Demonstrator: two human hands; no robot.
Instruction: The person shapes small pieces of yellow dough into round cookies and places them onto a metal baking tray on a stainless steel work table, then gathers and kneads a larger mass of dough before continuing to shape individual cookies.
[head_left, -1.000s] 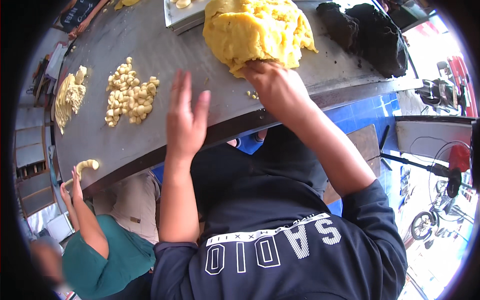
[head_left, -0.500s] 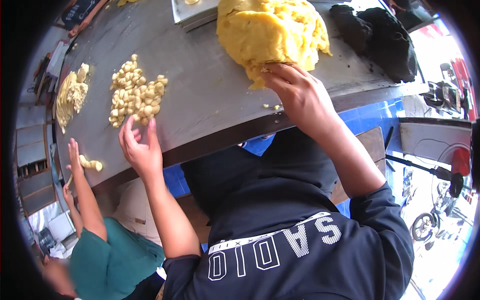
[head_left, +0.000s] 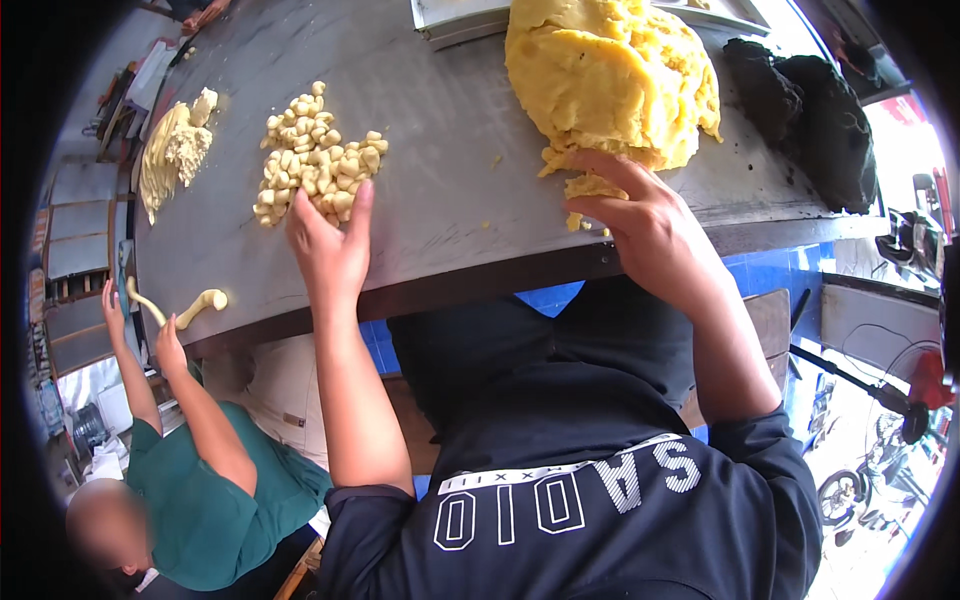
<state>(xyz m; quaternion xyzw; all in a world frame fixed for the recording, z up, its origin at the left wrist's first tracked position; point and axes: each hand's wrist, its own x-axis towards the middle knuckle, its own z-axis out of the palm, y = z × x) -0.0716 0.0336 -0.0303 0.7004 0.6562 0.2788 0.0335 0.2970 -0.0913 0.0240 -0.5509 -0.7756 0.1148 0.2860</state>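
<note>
A large mound of yellow dough (head_left: 610, 85) sits on the grey metal table (head_left: 440, 150), in front of me to the right. At its near edge my right hand (head_left: 650, 222) grips a small lump of yellow dough (head_left: 596, 187) between thumb and fingers. My left hand (head_left: 330, 245) is at the near side of a pile of small pale dough pieces (head_left: 312, 150). Its thumb and index finger are spread apart, and the other fingertips are partly hidden. No piece shows in that hand.
A black dough-like mass (head_left: 825, 125) lies right of the yellow mound, and a metal tray (head_left: 465, 25) stands behind. Pale crumbly dough (head_left: 180, 150) is at far left. A co-worker in a green shirt (head_left: 230, 490) handles a pale dough strip (head_left: 145, 300); another strip (head_left: 203, 307) lies nearby.
A small yellow lump now shows between my right fingers, drawn slightly toward me. My left hand has reached farther into the near side of the pile. The co-worker's hands have moved apart.
</note>
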